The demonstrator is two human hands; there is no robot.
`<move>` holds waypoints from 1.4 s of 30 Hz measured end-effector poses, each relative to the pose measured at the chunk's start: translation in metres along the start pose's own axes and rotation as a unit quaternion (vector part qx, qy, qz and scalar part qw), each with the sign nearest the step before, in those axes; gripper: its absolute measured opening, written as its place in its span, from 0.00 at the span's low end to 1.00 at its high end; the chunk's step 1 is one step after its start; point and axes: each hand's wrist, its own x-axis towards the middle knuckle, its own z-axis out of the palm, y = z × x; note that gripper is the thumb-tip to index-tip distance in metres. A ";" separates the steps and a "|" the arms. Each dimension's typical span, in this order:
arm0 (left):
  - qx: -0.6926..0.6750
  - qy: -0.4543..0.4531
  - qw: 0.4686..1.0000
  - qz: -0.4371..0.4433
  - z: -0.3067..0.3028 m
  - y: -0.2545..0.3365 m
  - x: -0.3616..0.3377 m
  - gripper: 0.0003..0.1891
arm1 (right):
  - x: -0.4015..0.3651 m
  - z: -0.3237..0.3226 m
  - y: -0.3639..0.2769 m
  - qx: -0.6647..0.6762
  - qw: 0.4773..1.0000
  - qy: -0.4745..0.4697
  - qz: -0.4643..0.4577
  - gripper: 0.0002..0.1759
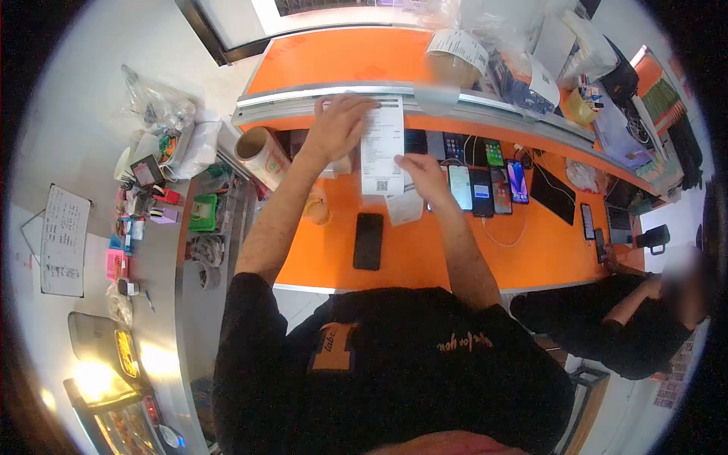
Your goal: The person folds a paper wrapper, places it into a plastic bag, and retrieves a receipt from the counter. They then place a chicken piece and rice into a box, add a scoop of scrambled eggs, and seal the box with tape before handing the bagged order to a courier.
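Note:
A long white printed receipt point(383, 148) hangs upright between my hands, its top end at the metal shelf edge. My left hand point(343, 125) lies over its upper left part, fingers bent against the paper near the shelf edge. Lower down, my right hand point(423, 176) pinches the receipt's right edge between thumb and fingers. Beneath the receipt's lower end is a smaller crumpled paper slip point(406, 207). A dark phone point(368, 241) lies on the orange desk point(326, 262) just below the papers.
Several phones, including a lit one point(459, 187), and a dark tablet point(552, 196) lie to the right with cables. A large paper roll point(258, 145) stands left. Wrapped packages point(523, 80) sit on the upper shelf. Another person point(607, 318) is at the right end.

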 end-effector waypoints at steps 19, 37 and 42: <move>0.192 0.135 0.969 -0.080 0.024 0.032 0.003 0.24 | -0.050 -0.046 -0.040 -0.102 0.897 0.334 -0.271 0.25; -0.038 0.097 0.995 -0.003 0.037 0.082 0.070 0.31 | 0.001 -0.029 -0.002 0.184 0.935 0.275 -0.127 0.23; -0.026 0.046 0.998 0.024 0.055 0.108 0.044 0.30 | -0.005 -0.039 0.004 0.105 0.954 0.266 -0.086 0.16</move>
